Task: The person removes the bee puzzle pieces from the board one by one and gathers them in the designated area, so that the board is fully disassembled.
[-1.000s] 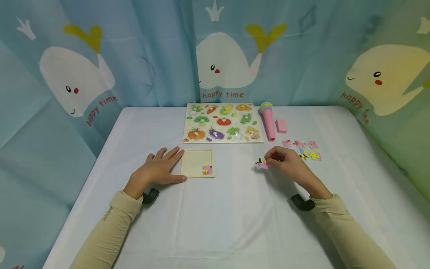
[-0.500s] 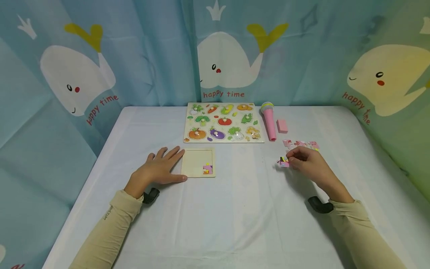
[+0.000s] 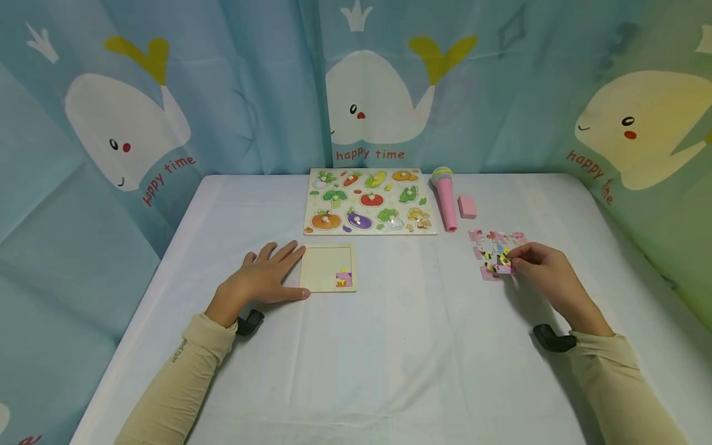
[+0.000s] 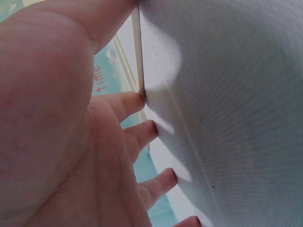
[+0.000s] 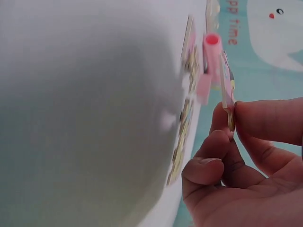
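Note:
My right hand [image 3: 547, 275] pinches a pink jigsaw piece [image 3: 504, 266] with yellow and black print between thumb and fingers. The right wrist view shows the held jigsaw piece [image 5: 227, 82] almost edge-on, raised off the cloth. Several loose jigsaw pieces [image 3: 476, 235] lie in a group under and beside it, partly hidden by the hand. To the left, my left hand [image 3: 258, 277] rests on the table, fingers spread, with index finger and thumb touching the left side of a square wooden puzzle tray [image 3: 319, 269]. One pink jigsaw piece [image 3: 343, 280] sits in the tray's lower right corner.
Behind the tray lies a vegetable peg puzzle board [image 3: 369, 201]. A pink toy microphone [image 3: 445, 201] and a small pink block [image 3: 467, 207] are to its right. A blue whale-print curtain [image 3: 267, 93] borders the white-covered table [image 3: 384, 358].
My right hand has carried the pinched jigsaw piece to the right, from between the tray and the loose pieces to over the group. My left hand and the tray have stayed in place.

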{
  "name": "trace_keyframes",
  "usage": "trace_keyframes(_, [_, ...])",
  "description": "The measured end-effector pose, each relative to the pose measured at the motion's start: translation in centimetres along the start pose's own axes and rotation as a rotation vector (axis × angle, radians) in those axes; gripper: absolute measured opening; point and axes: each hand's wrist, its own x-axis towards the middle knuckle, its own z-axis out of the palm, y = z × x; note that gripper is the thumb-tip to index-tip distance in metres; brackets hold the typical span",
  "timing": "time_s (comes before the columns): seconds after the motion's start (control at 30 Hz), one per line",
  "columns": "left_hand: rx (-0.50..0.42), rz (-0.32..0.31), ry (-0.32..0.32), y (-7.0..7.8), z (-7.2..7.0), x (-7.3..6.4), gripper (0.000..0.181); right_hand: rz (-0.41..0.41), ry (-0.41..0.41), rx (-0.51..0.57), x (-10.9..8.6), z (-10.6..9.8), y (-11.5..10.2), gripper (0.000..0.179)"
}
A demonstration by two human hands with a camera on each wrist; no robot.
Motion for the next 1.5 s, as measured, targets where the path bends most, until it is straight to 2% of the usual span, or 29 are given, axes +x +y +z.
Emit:
trace_keyframes(0.27, [0.001,-0.007,0.003,0.1,0.0,-0.1,0.101,0.053,-0.019,-0.039,0.2,-0.9,1.1,0.030])
trace_keyframes(0.57, [-0.010,-0.006,0.004,0.0,-0.1,-0.2,0.101,0.119,-0.084,-0.062,0.7,-1.2,1.4,0.032])
trace_keyframes(0.87, [-0.004,0.006,0.006,0.0,-0.2,-0.2,0.101,0.058,-0.024,-0.110,0.9,-0.8,1.0,0.029])
trace_keyframes(1.0, [0.000,0.001,0.007,0.1,-0.2,-0.1,0.102,0.053,-0.006,-0.091,0.9,-0.6,0.2,0.033])
trace_keyframes(1.17, [0.011,-0.006,0.006,0.1,-0.2,-0.1,0.102,0.022,-0.007,-0.059,0.9,-0.1,-0.8,0.035])
trace_keyframes(1.5, [0.003,-0.004,0.005,0.3,-0.3,-0.3,0.101,-0.012,-0.066,-0.041,0.9,1.5,-2.9,0.039])
